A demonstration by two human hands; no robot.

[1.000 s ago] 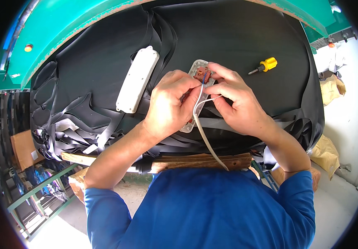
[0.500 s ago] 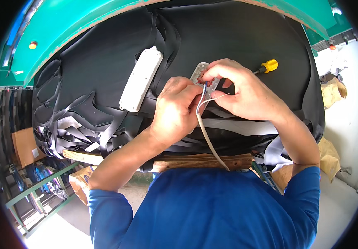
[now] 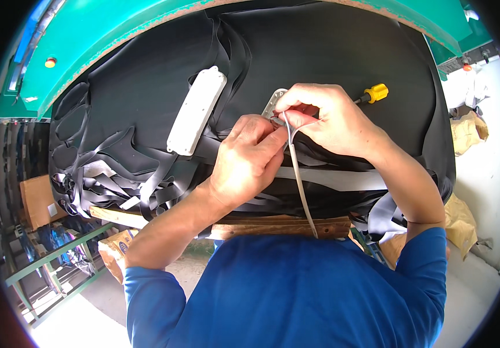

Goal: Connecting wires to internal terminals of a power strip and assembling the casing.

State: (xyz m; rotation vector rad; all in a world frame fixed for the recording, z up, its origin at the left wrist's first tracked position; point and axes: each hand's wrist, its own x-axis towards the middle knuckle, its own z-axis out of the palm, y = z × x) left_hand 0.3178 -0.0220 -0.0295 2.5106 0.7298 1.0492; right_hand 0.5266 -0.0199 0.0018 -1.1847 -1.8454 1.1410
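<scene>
Together both hands pinch a small pale grey plate [image 3: 274,103] and the grey flat cable [image 3: 299,180] that hangs toward the body: left hand [image 3: 247,159] closed below it, right hand [image 3: 325,119] curled over. Fingers hide most of the plate and the cable's end.

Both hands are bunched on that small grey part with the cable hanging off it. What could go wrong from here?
1. The grey cable hangs over the wooden table edge toward the body; a snag could tug the small grey part from the left hand and right hand.
2. The hands hide the part, so alignment is hard to check.
3. The yellow-handled screwdriver lies behind the right hand and might get knocked.
</scene>
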